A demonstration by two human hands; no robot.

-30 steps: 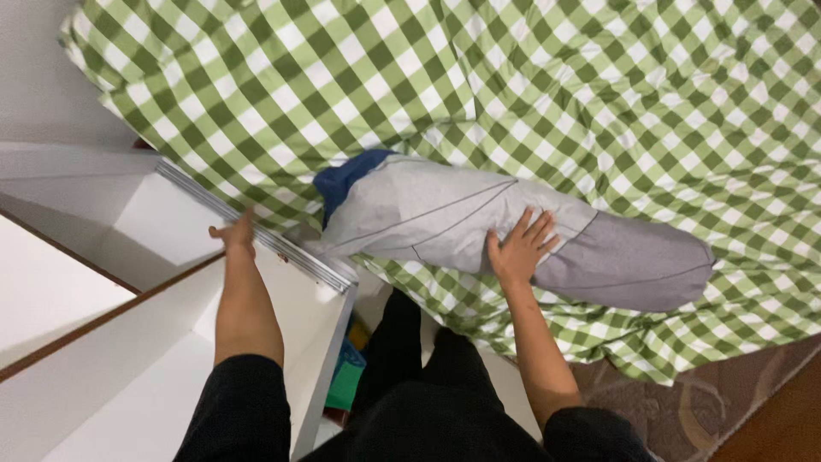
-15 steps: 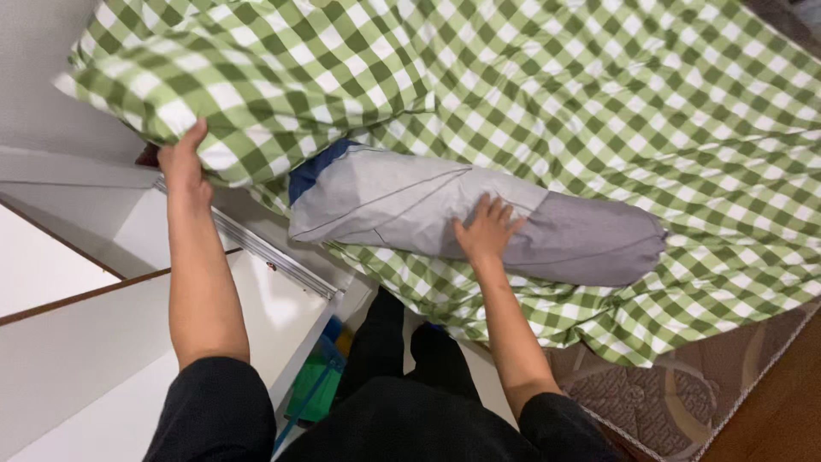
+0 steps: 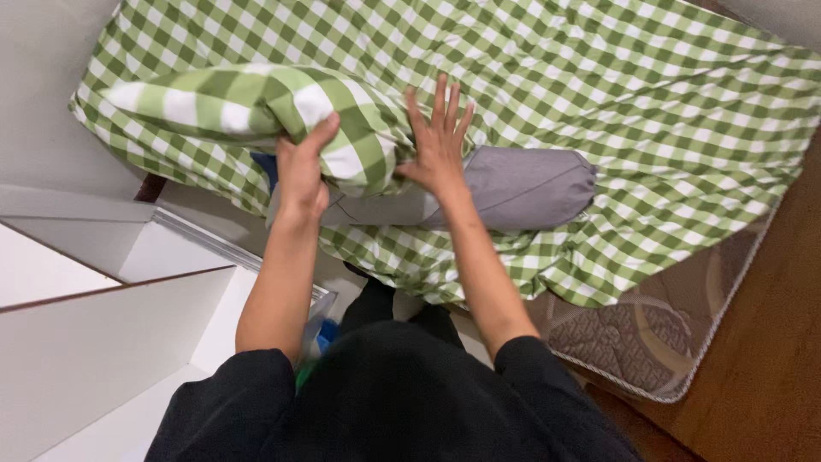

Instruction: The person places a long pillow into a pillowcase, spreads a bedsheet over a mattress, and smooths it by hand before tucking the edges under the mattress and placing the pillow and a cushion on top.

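My left hand (image 3: 301, 167) grips a pillow in a green-and-white checked cover (image 3: 248, 103), holding it up over the bed's near edge. My right hand (image 3: 437, 137) is spread flat with fingers apart, pressing against the right end of that pillow. Under both hands lies a long grey bolster (image 3: 513, 188) with a blue end partly hidden by the pillow. The bed is covered by a matching green-and-white checked sheet (image 3: 616, 94).
A white cabinet with shelves (image 3: 103, 291) stands at the left, close to the bed. The patterned brown mattress corner (image 3: 650, 342) shows past the sheet, with wooden floor (image 3: 770, 342) at the right. A green and blue object (image 3: 321, 338) sits by my legs.
My left hand left the cabinet edge, took hold of the checked pillow and brought it over the bolster. My right hand rose from the bolster to press on the pillow.
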